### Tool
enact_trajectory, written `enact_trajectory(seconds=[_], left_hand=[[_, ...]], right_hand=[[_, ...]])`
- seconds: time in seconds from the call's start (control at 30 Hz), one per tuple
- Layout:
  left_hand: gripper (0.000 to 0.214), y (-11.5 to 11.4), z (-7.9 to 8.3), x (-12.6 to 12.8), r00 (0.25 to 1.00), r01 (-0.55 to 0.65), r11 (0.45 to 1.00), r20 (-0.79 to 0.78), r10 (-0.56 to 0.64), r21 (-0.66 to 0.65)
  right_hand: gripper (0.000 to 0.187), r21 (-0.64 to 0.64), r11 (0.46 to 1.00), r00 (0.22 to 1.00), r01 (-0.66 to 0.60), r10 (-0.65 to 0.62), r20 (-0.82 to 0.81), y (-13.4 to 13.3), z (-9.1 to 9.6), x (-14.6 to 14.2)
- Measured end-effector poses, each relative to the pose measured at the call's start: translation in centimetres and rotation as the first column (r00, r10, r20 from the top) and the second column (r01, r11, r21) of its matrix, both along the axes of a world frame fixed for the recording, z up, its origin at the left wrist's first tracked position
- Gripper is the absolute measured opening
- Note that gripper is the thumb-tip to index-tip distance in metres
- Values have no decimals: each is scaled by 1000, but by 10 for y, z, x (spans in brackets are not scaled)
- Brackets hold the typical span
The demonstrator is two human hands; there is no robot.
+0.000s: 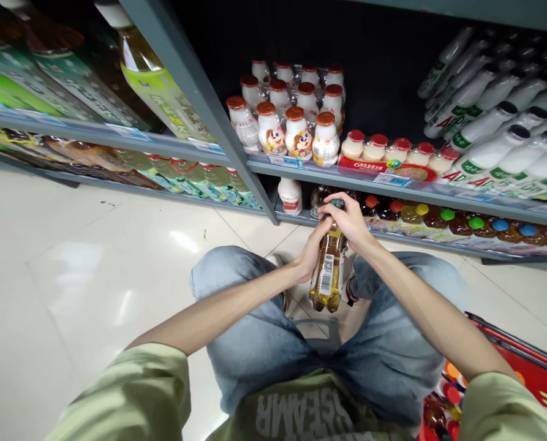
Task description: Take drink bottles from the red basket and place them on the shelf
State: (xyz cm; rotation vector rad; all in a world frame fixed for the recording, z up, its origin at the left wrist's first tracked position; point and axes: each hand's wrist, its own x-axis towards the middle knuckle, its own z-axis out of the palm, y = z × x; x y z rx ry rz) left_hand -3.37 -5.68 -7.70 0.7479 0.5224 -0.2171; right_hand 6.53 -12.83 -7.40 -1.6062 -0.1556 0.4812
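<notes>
Nearest the viewer, two bent knees in faded blue denim stand apart, with a red plastic basket beside the right thigh. Between the knees, the clear plastic bottle of amber liquid is held off the pale tiled floor. Its long axis runs away from the body: lobed base toward the person, dark green cap toward the shelving. The left hand lies along its left side, fingers wrapped partway about the upper body; the right hand is nearer the cap, its fingers bent over that end from the right. Both are closed on the bottle; their undersides are hidden. Beyond the cap, a blue-grey metal shelf bears squat white bottles with orange-red caps.
</notes>
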Motion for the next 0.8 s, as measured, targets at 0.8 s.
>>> enact_trajectory(seconds=[0.8], left_hand=[[91, 7, 5, 0, 959, 258, 942, 175, -223, -216]], right_hand=[[31, 433, 895, 970, -108, 190, -151, -5, 39, -3]])
